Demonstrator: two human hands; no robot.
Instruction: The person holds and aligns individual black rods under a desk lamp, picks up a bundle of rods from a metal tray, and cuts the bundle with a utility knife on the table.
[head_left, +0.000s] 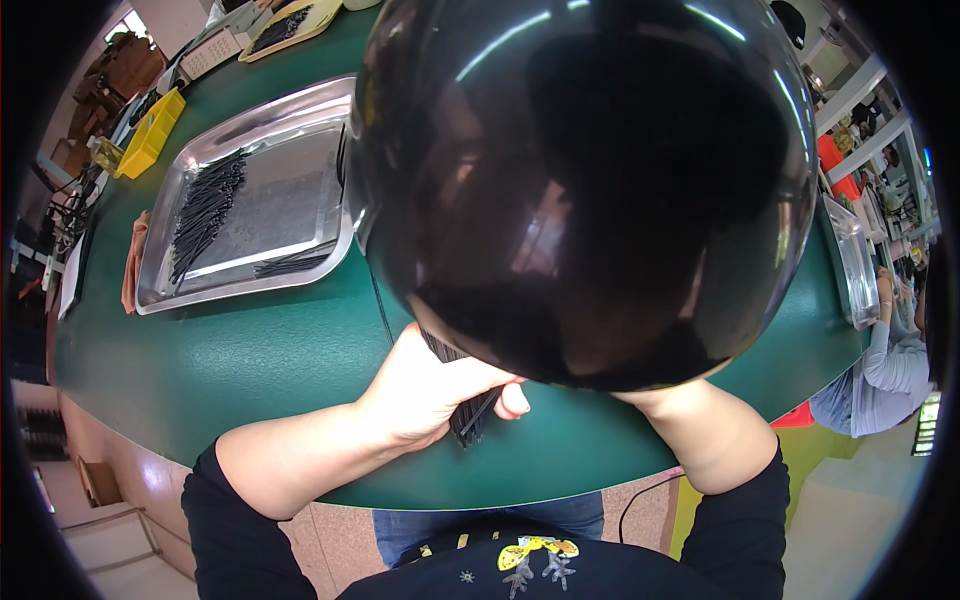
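My left hand (pixel 425 390) is closed around a bundle of thin black strips (pixel 466 420), whose lower ends stick out below my fingers over the green table. Whether the strips are wires or tubes is too small to tell. A large glossy black dome (pixel 590 200), resembling a lamp shade, fills the upper middle of the head view and covers the upper part of the bundle. My right hand (pixel 660 398) reaches under the dome's lower right edge; only the wrist side shows, and its fingers are hidden.
Left of the dome, a metal tray (pixel 200 295) on the green table (pixel 250 360) holds more black strips (pixel 208 210). Beyond are a yellow bin (pixel 152 133) and a cream tray (pixel 320 20) of dark pieces. At far right, another person (pixel 885 370) sits near a metal tray (pixel 850 260).
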